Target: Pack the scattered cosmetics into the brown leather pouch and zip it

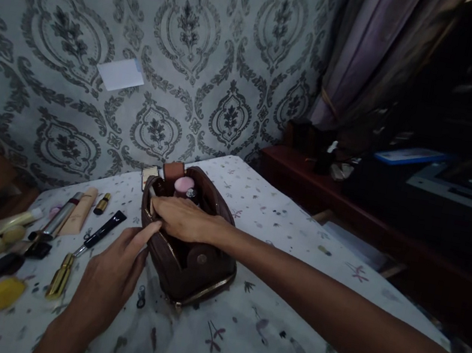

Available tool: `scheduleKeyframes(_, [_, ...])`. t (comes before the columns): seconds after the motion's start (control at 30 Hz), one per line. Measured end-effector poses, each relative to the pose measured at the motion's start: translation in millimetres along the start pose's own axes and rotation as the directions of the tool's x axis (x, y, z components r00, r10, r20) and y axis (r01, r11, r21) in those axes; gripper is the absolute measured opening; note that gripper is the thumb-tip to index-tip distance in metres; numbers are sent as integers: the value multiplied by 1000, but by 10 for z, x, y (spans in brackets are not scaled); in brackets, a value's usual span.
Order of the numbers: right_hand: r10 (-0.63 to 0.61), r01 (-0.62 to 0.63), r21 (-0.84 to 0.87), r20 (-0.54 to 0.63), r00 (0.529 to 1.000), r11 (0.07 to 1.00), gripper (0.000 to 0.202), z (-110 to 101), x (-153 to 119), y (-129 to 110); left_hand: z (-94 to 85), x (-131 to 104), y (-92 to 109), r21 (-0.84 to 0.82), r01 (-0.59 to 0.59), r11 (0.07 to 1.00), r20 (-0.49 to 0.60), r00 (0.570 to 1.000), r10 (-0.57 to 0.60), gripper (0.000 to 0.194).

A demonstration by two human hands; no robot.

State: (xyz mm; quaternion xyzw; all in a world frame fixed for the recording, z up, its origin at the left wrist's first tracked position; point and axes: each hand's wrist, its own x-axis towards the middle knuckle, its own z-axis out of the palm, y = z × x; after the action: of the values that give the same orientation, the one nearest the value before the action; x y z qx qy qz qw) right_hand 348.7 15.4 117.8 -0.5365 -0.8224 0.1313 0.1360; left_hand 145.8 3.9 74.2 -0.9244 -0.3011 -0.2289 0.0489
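Note:
A dark brown zippered makeup bag [194, 282] lies unzipped on the patterned cloth. My left hand [117, 268] pinches its near left edge, thumb over the zipper rim and fingers against the outside. Reaching across, my right hand [180, 217] is inside the bag at its left end. Its fingertips dip out of sight, so what they hold, if anything, is hidden. Beside them, a small pale item [152, 193] shows at the bag's inner wall. Behind that hand, a round pink-topped item [184, 184] and a dark, shiny item [192, 194] sit in the bag.
Cosmetics lie to the left: a gold bottle [59, 279], a black tube [105, 229], a beige tube [80, 213], a small gold-and-black bottle [102, 203] and a yellow item [5, 293]. Wallpaper [189, 28] rises behind; a dark red ledge [284, 163] runs at right.

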Motion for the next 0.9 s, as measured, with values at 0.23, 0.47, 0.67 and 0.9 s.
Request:
scheduleKeyframes(0.23, [53, -47, -83, 68, 996, 995, 14, -81, 41, -108, -92, 24, 13, 57, -4, 998, -15, 1000, 5, 42])
scheduleKeyframes(0.47, [79, -75, -59, 65, 995, 995, 17, -116, 102, -140, -103, 25, 0, 82, -25, 996, -52, 998, 29, 40])
scheduleKeyframes(0.67, [101, -101, 5, 33, 994, 995, 13, -54, 110, -88, -107, 34, 23, 87, -12, 996, -43, 999, 16, 42])
scheduleKeyframes(0.9, [83, -51, 166, -194, 978, 985, 12, 66, 151, 37, -92, 45, 16, 67, -13, 998, -35, 999, 16, 44])
